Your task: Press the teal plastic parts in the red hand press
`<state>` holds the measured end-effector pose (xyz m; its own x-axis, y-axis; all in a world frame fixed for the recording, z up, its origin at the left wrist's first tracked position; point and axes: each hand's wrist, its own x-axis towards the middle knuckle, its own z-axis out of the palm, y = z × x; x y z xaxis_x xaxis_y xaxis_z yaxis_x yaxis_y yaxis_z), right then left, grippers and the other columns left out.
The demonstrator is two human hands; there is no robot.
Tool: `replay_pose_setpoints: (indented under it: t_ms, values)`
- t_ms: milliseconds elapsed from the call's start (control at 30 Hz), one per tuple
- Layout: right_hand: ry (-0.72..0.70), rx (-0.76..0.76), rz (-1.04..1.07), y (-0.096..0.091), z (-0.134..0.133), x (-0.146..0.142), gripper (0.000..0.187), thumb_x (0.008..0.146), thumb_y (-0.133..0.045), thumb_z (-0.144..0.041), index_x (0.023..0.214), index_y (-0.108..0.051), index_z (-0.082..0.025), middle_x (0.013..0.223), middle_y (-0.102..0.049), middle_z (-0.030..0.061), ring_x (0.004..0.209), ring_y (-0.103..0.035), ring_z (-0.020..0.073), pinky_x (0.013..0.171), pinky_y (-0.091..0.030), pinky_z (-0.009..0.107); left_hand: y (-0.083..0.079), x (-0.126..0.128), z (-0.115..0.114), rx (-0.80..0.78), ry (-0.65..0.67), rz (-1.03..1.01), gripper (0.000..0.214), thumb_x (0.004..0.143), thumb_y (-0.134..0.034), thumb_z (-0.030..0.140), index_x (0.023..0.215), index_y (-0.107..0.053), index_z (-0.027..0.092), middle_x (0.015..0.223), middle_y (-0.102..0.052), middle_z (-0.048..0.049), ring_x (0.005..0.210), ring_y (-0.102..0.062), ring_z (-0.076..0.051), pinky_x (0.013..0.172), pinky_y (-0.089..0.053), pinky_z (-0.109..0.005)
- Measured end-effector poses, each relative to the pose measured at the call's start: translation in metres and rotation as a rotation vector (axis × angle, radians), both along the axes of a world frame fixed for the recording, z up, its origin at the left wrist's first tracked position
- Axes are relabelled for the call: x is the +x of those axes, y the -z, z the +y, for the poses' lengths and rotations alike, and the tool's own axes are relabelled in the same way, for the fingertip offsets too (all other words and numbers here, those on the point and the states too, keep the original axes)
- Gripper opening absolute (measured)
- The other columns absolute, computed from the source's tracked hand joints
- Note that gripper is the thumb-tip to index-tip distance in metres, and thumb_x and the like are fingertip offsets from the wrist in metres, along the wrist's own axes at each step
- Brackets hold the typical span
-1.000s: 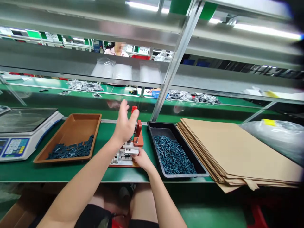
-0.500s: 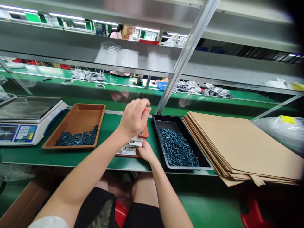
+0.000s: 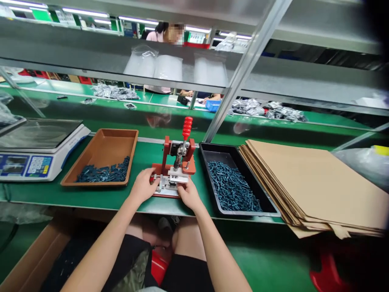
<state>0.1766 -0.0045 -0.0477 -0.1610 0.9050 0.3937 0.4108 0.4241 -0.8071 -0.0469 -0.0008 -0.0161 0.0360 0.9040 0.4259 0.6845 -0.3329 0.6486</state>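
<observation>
On the bench in front of me stands a small toggle press [image 3: 172, 176] with a red frame and a silver metal bed. Its red-gripped lever [image 3: 187, 129] points up, with no hand on it. My left hand [image 3: 142, 187] is at the left side of the bed, fingers curled in around small metal parts and a bit of red. At the bed's right front is my right hand [image 3: 189, 194], its thumb and fingers closed in under the silver block [image 3: 178, 177]. What its fingertips hold, if anything, is hidden.
A brown tray [image 3: 117, 140] of dark blue plastic pieces and a digital scale [image 3: 39, 152] stand left. On the right are a black tray [image 3: 219, 148] of dark blue pin-like pieces and stacked cardboard sheets [image 3: 304, 178]. A metal post [image 3: 234, 87] and shelf rise behind; a person sits beyond.
My left hand has let go of the lever and come down to the left side of the press bed. The lever now shows upright. My right hand stays at the bed's right front.
</observation>
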Motion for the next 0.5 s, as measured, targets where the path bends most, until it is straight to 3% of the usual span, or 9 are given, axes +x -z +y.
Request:
replay_pose_setpoints:
  t_ms: [100,233,400,500]
  values:
    - [0.039,-0.047,-0.056,0.004,0.003,-0.005,0.028,0.087,-0.056,-0.023,0.111,-0.07,-0.02,0.114,-0.071,0.0099,0.109,-0.064,0.0265,0.102,-0.05,0.046,0.023,-0.004,0.005,-0.167,0.035,-0.276,0.043,0.092,-0.05,0.05,0.106,-0.072,0.016,0.119,-0.073,-0.0152,0.117,-0.064,-0.03,0.109,-0.045,-0.051]
    - [0.086,-0.08,-0.106,0.005,0.006,-0.01,0.026,0.088,-0.056,-0.026,0.106,-0.072,-0.02,0.114,-0.072,0.01,0.109,-0.065,0.0275,0.102,-0.049,0.047,0.021,-0.004,0.008,-0.319,-0.032,-0.837,0.074,0.096,-0.025,0.069,0.107,-0.072,0.012,0.107,-0.077,-0.0167,0.114,-0.067,-0.03,0.108,-0.046,-0.049]
    - [0.051,-0.075,-0.096,0.003,0.007,-0.011,0.029,0.089,-0.054,-0.034,0.106,-0.073,-0.02,0.115,-0.073,0.0105,0.11,-0.066,0.0276,0.104,-0.048,0.046,0.021,-0.004,0.01,-0.375,0.0,-1.128,0.076,0.087,-0.046,0.075,0.122,-0.063,0.01,0.108,-0.077,-0.0177,0.112,-0.068,-0.032,0.105,-0.046,-0.049]
    - [0.057,-0.082,-0.11,0.004,0.006,-0.008,0.034,0.086,-0.055,-0.041,0.104,-0.073,-0.019,0.109,-0.075,0.0125,0.106,-0.068,0.0302,0.099,-0.051,0.047,0.019,0.004,0.01,-0.356,-0.015,-1.141,0.07,0.088,-0.047,0.072,0.121,-0.06,0.012,0.109,-0.076,-0.02,0.111,-0.068,-0.032,0.104,-0.047,-0.049]
